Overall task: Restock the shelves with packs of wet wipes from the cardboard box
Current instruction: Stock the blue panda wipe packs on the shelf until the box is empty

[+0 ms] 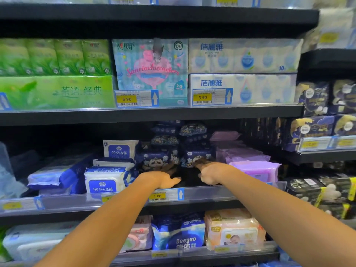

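Two stacks of dark blue wet wipe packs with a panda print stand side by side deep on the middle shelf point(212, 191). My left hand point(165, 177) reaches over the shelf's clear front rail, and its straight fingers touch the front of the left panda pack point(154, 160). My right hand point(209, 173) reaches in beside it, with its fingers stretched onto the right panda pack point(196, 156). Neither hand holds a pack. The fingertips are in shadow. The cardboard box is not in view.
White and blue 99.9% wipe packs point(105, 182) lie to the left of my hands, purple packs point(254, 168) to the right. Tissue bundles point(150, 68) fill the shelf above. Deeyeo packs point(183, 236) and baby wipes point(235, 228) sit on the shelf below. A 1.00 price tag point(165, 195) hangs on the rail.
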### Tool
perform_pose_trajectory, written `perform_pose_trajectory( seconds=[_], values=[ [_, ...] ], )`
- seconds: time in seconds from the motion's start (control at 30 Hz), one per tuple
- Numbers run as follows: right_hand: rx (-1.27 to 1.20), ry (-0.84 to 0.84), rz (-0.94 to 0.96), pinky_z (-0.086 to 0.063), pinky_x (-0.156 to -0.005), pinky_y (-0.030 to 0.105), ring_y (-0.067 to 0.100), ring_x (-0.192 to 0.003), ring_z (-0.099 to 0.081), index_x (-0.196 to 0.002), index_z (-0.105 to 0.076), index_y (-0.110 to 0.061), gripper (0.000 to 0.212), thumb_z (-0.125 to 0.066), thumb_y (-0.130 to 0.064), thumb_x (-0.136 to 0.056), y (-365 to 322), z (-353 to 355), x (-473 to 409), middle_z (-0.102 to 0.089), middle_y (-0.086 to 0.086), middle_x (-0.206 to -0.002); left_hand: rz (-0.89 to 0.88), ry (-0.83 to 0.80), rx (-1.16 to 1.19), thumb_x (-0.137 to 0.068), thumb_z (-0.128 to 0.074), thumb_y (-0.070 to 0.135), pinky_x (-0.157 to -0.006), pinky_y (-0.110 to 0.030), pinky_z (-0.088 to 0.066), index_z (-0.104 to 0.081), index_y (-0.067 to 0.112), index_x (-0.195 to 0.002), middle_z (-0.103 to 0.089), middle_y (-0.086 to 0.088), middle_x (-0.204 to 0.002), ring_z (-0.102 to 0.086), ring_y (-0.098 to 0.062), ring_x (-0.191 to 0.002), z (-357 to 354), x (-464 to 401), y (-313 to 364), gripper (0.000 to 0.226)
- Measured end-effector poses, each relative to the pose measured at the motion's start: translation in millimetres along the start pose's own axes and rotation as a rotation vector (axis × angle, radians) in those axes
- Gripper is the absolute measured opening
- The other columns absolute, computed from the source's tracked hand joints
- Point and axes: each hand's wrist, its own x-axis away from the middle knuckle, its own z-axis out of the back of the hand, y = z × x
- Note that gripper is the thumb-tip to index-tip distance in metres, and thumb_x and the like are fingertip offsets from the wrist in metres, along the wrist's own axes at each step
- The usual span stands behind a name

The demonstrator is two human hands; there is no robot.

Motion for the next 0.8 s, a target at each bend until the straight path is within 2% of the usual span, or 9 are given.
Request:
perform_pose_trajectory(
  seconds=[0.13, 0.27, 0.43, 0.6, 0.8],
  values=[
    [-0.036, 0.004, 0.013, -0.029, -0.119, 0.039, 0.031, -0.146, -0.030, -0.160, -0.012, -0.024, 0.061, -0.038, -0.020, -0.105, -2.5, -1.9, 6.4, -0.020, 0.009, -0.165, -0.018, -0.008, 0.044, -0.097, -0.022, 0.070, -0.120, -0.045, -0.023, -0.027, 0.015, -0.156, -0.023, -0.011, -0.163, -0.028, -0.029, -0.148, 2.3, 13.8, -1.0, 0.080],
    [-0.101, 0.063, 0.048, -0.025, -0.119, 0.035, 0.030, -0.148, -0.027, -0.159, -0.020, -0.018, 0.055, -0.036, -0.026, -0.107, -1.1, 4.1, 15.7, -0.021, 0.009, -0.165, -0.074, 0.075, 0.101, -0.098, -0.027, 0.067, -0.116, -0.042, -0.029, -0.036, 0.015, -0.152, -0.033, -0.011, -0.159, -0.036, -0.028, -0.143, 12.1, 28.6, -8.6, 0.075],
    [-0.197, 0.163, 0.166, -0.028, -0.119, 0.037, 0.026, -0.146, -0.032, -0.156, -0.031, -0.019, 0.055, -0.041, -0.038, -0.105, -5.6, 14.8, 49.5, -0.031, 0.006, -0.161, -0.204, 0.282, 0.119, -0.100, -0.034, 0.060, -0.107, -0.043, -0.040, -0.051, 0.016, -0.140, -0.052, -0.010, -0.144, -0.050, -0.026, -0.128, 20.9, 62.6, -16.2, 0.061],
    [-0.251, 0.273, 0.304, -0.025, -0.119, 0.034, 0.021, -0.147, -0.029, -0.155, -0.032, -0.020, 0.057, -0.047, -0.040, -0.104, -25.0, 14.5, 112.1, -0.034, 0.003, -0.160, -0.339, 0.446, 0.008, -0.101, -0.040, 0.053, -0.116, -0.043, -0.033, -0.037, 0.023, -0.152, -0.039, -0.001, -0.156, -0.035, -0.021, -0.142, 13.0, 123.3, -27.0, 0.059],
    [-0.354, 0.349, 0.403, -0.024, -0.122, 0.036, 0.013, -0.149, -0.023, -0.155, -0.031, -0.029, 0.061, -0.048, -0.050, -0.100, -47.3, -15.1, 190.7, -0.029, -0.006, -0.162, -0.404, 0.574, -0.014, -0.101, -0.039, 0.054, -0.121, -0.034, -0.021, -0.031, 0.029, -0.155, -0.026, 0.009, -0.162, -0.022, -0.012, -0.149, -28.3, 219.0, -33.2, 0.059]
  ],
)
